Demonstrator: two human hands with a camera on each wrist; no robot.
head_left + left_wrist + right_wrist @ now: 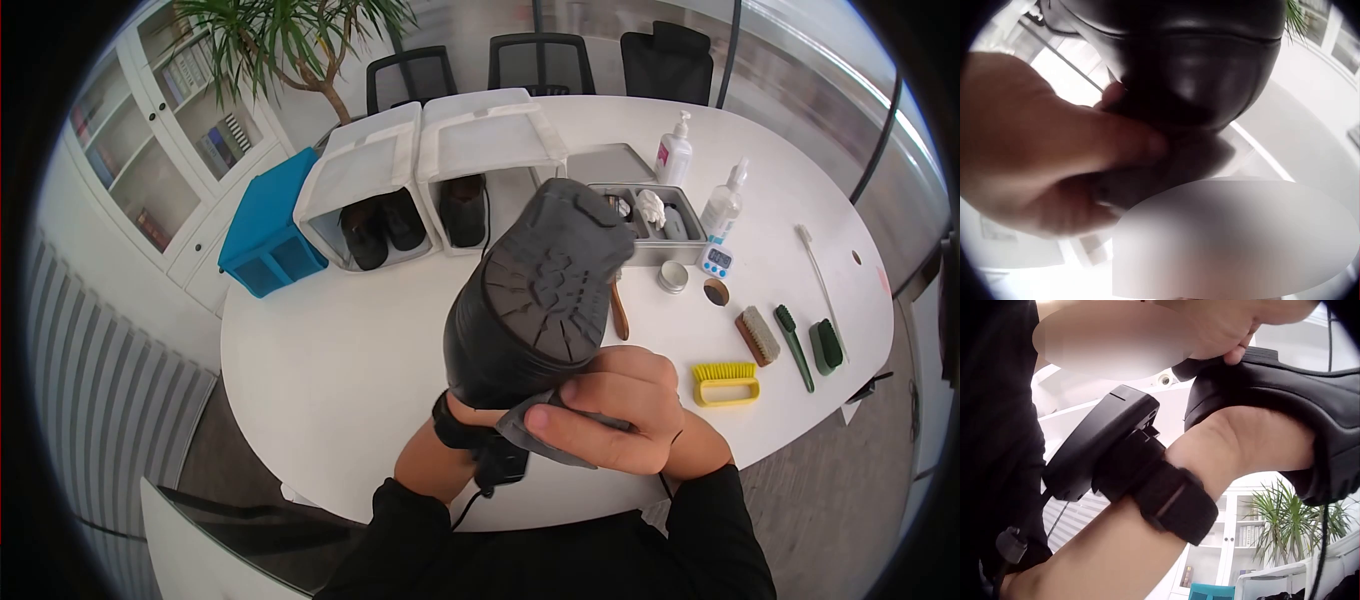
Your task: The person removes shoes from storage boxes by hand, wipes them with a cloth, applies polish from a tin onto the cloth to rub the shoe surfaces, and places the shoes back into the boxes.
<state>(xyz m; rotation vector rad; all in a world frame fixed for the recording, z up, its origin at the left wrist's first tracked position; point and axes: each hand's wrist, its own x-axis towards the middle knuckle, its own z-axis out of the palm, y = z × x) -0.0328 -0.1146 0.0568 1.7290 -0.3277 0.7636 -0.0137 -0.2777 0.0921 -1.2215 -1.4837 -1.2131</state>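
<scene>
A black leather shoe is held up over the near table, its ridged sole facing the head camera. My left hand reaches into the shoe's opening in the right wrist view; its fingers are hidden inside. My right hand pinches a folded grey cloth between thumb and fingers, at the shoe's near end. In the left wrist view the cloth lies right against the smooth, seamed leather, with the right thumb over it.
Two white shoe boxes with dark shoes inside stand at the back, beside a blue box. Right of them are a grey tray, a pump bottle, a spray bottle, a timer, a yellow brush and several other brushes.
</scene>
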